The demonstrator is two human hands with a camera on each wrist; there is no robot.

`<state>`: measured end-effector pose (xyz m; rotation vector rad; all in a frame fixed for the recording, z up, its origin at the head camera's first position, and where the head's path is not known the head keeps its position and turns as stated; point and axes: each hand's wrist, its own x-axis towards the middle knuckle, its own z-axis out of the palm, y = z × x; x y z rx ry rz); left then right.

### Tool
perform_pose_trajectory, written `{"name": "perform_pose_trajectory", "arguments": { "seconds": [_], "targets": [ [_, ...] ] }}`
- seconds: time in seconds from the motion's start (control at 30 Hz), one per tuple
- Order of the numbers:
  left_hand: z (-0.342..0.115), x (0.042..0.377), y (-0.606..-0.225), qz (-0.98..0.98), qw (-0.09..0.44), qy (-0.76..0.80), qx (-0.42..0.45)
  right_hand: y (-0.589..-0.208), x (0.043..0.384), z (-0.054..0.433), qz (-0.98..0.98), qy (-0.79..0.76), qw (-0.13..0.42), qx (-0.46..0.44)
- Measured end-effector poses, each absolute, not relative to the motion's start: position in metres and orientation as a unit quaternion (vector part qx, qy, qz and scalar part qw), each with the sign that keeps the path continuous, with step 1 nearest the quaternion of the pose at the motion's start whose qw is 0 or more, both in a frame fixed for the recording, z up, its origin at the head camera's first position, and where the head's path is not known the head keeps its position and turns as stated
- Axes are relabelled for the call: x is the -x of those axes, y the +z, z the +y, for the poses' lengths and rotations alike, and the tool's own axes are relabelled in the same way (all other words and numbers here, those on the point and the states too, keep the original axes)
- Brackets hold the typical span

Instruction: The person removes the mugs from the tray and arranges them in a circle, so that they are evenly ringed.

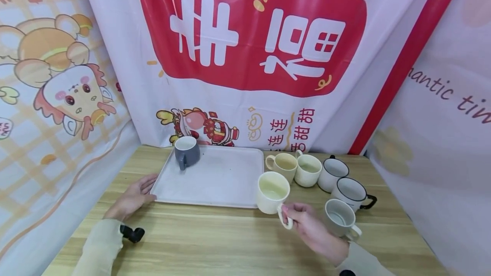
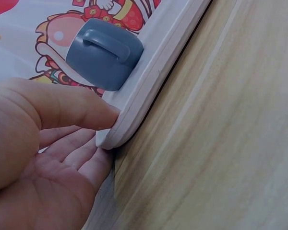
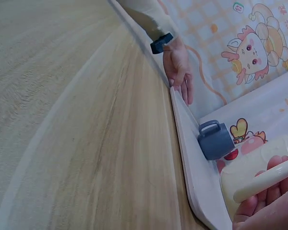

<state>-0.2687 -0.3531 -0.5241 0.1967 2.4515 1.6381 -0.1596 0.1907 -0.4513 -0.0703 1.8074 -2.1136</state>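
Observation:
My left hand holds the front left corner of the white tray. In the left wrist view its thumb lies on the rim and its fingers run along the tray's side. A dark grey mug stands upright at the tray's back left. My right hand grips a cream mug by its handle. That mug overlaps the tray's front right corner in the head view, its mouth facing up. The right wrist view shows fingers behind the mug's handle.
Right of the tray stand a yellowish mug, a pale cream mug, two black-rimmed white mugs and a grey-white mug. Printed cloth hangs behind the wooden table and along both sides.

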Motion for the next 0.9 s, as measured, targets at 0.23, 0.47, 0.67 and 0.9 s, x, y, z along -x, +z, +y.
{"name": "perform_pose_trajectory", "arguments": {
  "seconds": [0.23, 0.47, 0.67, 0.9],
  "targets": [
    [-0.353, 0.267, -0.523, 0.825, 0.089, 0.553, -0.069, -0.458, 0.152, 0.2, 0.632, -0.762, 0.136, -0.036],
    [-0.352, 0.267, -0.522, 0.825, 0.089, 0.554, -0.07, -0.475, 0.157, 0.198, 0.629, -0.766, 0.088, -0.1],
    [-0.353, 0.267, -0.523, 0.825, 0.093, 0.554, -0.067, -0.489, 0.162, 0.189, 0.626, -0.766, 0.045, -0.137],
    [-0.352, 0.266, -0.521, 0.826, 0.094, 0.552, -0.066, -0.495, 0.167, 0.175, 0.623, -0.766, 0.014, -0.156]
  ]
}}
